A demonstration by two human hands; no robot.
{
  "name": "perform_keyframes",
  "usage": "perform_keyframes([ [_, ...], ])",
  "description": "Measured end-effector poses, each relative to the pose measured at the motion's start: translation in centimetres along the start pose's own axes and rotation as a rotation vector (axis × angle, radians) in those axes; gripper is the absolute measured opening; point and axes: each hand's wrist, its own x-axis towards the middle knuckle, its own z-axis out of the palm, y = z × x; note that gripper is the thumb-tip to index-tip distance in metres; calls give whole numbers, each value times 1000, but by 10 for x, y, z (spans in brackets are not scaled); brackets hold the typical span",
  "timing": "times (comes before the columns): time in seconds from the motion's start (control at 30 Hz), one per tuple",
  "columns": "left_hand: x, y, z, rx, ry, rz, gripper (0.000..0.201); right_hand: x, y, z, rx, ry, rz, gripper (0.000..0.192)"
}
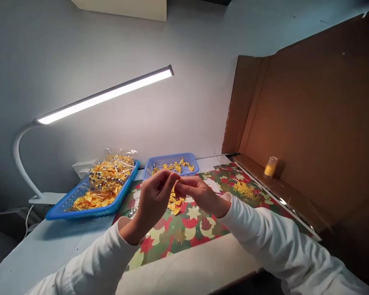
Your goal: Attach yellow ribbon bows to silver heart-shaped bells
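From where I stand, two white sleeves (255, 223) reach in over the pale near edge of the table (184, 270). Beyond it lies a covering (180, 235) patterned in red, green and cream, with star shapes among the blotches. Above that the person's left hand (155, 194) and right hand (203, 196) come together, thumbs and fingers pinched and the tips meeting. Whatever may be between them is too small for me to make out, so I can't tell if they are clamped on a piece.

Yellow petal-like pieces (176, 209) lie loose on the covering just below and behind the fingertips. Some silver beads (133, 212) sit near the left wrist; a tangle of yellow strands (246, 189) lies beyond the right one.

On the left, a large blue basket (80, 214) holds more yellow pieces and a clear plastic bag (112, 170) stuffed with yellow and silver bits. Behind the hands stands a smaller blue basket (189, 157) with yellow pieces spread inside.

Farther off, a small yellow-filled container (270, 167) stands against brown cardboard (320, 102). A lit bar lamp (106, 96) slants across the pale wall (197, 102).
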Motion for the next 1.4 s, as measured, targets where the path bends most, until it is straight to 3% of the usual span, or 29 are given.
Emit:
perform_keyframes([
  [0.2, 28, -21, -7, 179, 99, 37, 29, 31, -1, -14, -8, 177, 103, 35],
  [0.43, 39, -46, -11, 152, 52, -84, 24, 43, 3, -36, -242, 248, 173, 17],
  [0.6, 38, -57, -13, 121, 5, -196, 30, 43, 4, -44, -179, 349, 229, 17],
  [0.87, 34, -62, -10, 30, -59, -327, 36, 45, 24, -37, 113, 293, 396, 25],
  [1.4, 34, -62, -10, 47, -63, -406, 35, 43, 26, -34, 64, 293, 473, 25],
])
